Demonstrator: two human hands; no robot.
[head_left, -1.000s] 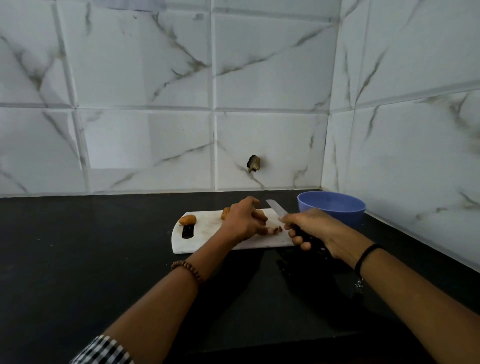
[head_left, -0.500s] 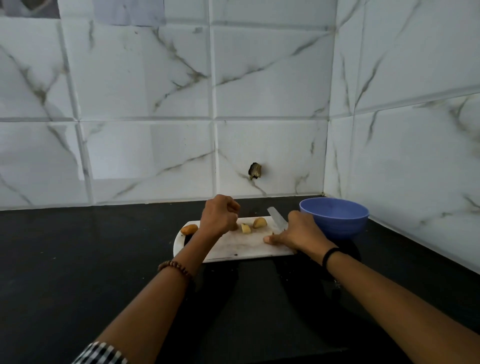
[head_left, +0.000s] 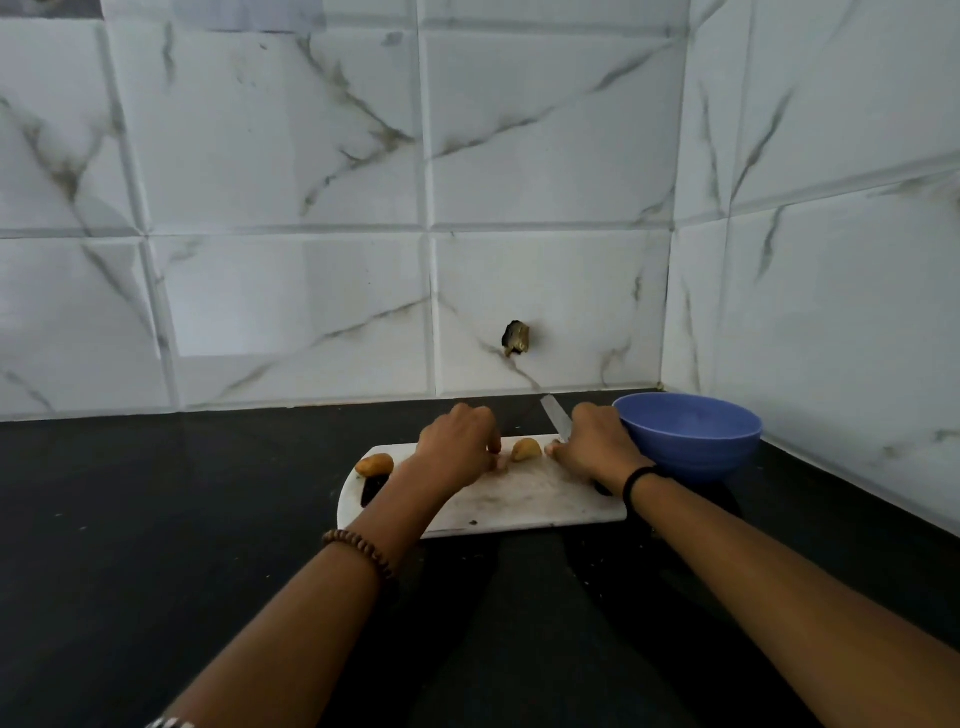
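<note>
A white cutting board (head_left: 519, 506) lies on the black counter. On it sit a yellow-brown food piece (head_left: 525, 449) near the middle and another piece (head_left: 375, 464) at the board's left end. My left hand (head_left: 457, 449) rests on the board with curled fingers, fingertips down just left of the middle piece; whether it holds anything is hidden. My right hand (head_left: 597, 447) grips a knife (head_left: 553, 415) by its handle, the blade pointing away toward the wall.
A blue bowl (head_left: 691, 439) stands right of the board, close to my right wrist. Marble-look tiled walls meet in a corner behind it. A dark hole (head_left: 515, 338) marks the back wall. Black counter (head_left: 156, 519) stretches left and toward me.
My left hand moved right along the board, now next to the middle piece. My right hand shifted slightly back with the knife. The second small piece is now hidden.
</note>
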